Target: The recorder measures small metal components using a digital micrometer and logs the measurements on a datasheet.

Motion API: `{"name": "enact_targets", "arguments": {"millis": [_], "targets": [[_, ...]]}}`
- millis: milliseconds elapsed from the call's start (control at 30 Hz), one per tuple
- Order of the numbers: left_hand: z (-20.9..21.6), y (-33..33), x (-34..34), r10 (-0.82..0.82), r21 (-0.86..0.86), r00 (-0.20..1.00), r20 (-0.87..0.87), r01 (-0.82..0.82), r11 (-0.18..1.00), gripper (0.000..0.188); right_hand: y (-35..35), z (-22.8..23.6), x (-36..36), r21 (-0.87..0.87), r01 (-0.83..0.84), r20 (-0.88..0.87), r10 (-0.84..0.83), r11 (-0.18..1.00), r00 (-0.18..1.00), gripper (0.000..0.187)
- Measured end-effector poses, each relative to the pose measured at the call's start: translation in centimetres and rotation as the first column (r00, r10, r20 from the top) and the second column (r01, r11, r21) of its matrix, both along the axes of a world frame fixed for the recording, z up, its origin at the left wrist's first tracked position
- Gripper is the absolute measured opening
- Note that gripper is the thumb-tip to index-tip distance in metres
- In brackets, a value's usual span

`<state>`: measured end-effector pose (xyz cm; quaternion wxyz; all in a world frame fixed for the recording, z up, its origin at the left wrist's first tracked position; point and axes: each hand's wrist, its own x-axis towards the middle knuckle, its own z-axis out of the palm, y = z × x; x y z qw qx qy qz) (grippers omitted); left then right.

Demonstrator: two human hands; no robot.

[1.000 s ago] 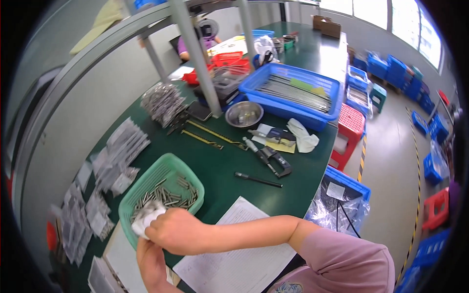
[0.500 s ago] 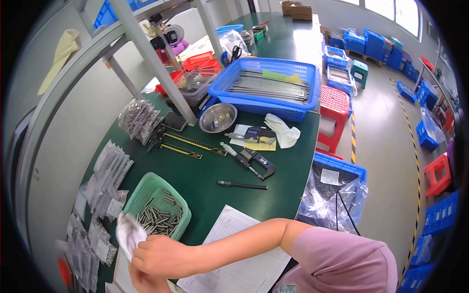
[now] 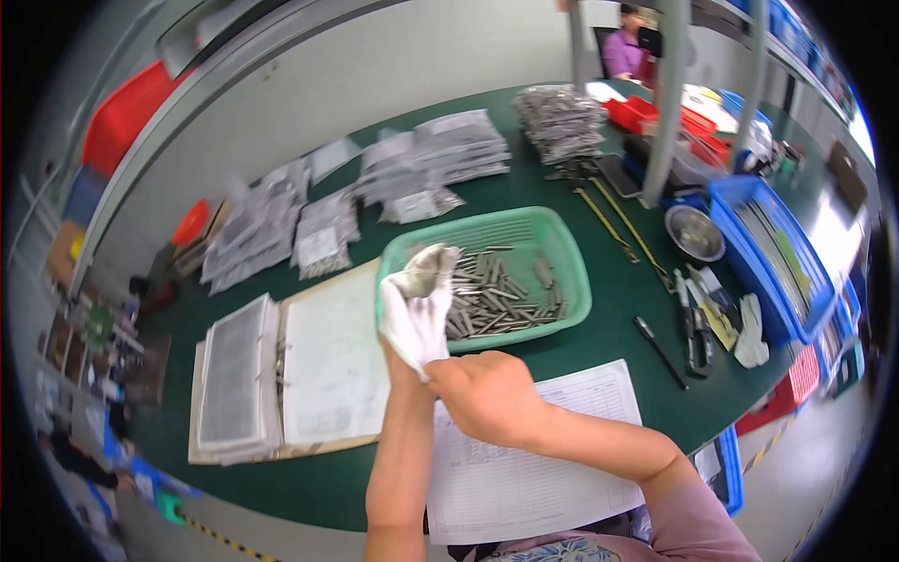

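Note:
A white glove [image 3: 405, 323] with greyish stains covers my left hand [image 3: 420, 298], which is raised over the near left side of a green plastic basket [image 3: 571, 267]. The glove hides how the fingers inside it are held. My bare right hand [image 3: 492, 395] is closed on the glove's cuff at the left wrist, fingers pinched together. Inside the basket lie many short metal pins [image 3: 501, 295], loosely heaped. Beneath my right forearm, a printed form sheet [image 3: 571, 450] rests on the green table.
An open ring binder [image 3: 332, 361] lies left of the basket. Bagged parts [image 3: 435, 150] line the back. To the right are calipers [image 3: 609, 225], a pen [image 3: 660, 351], micrometers [image 3: 698, 328], a metal bowl [image 3: 695, 232], another glove [image 3: 751, 332] and a blue basket [image 3: 815, 314]. A person [image 3: 623, 51] sits beyond.
My view has swung left, bringing the binder into sight. The gloved left hand now shows upright above the basket, while my right hand still grips the glove.

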<state>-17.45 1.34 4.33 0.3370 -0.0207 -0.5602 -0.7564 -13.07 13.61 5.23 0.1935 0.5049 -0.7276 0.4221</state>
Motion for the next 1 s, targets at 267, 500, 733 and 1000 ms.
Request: {"name": "enact_targets", "arguments": {"millis": [267,500,733,1000], "targets": [[2.7,-0.6,0.8,-0.432,0.435,0.899,-0.069,0.417,0.798,0.019,0.2,-0.1,0.3,0.080,0.049,-0.012,-0.048,0.996,0.999,0.018],[2.1,0.2,0.7,-0.677,0.523,0.600,-0.427,0.774,0.356,0.061,0.6,0.0,-0.4,0.030,0.033,0.058,-0.034,0.999,0.998,0.019],[4.5,1.9,1.5,-0.461,0.652,0.838,-0.294,0.528,0.544,0.067,-0.9,-1.3,1.2,0.068,0.012,0.191,-0.025,0.998,0.981,0.018],[4.6,1.9,4.3,-0.443,0.581,0.885,-0.147,0.439,0.685,0.063,-1.4,-2.2,4.6,0.114,-0.301,0.063,0.295,0.947,0.953,0.024]]}}
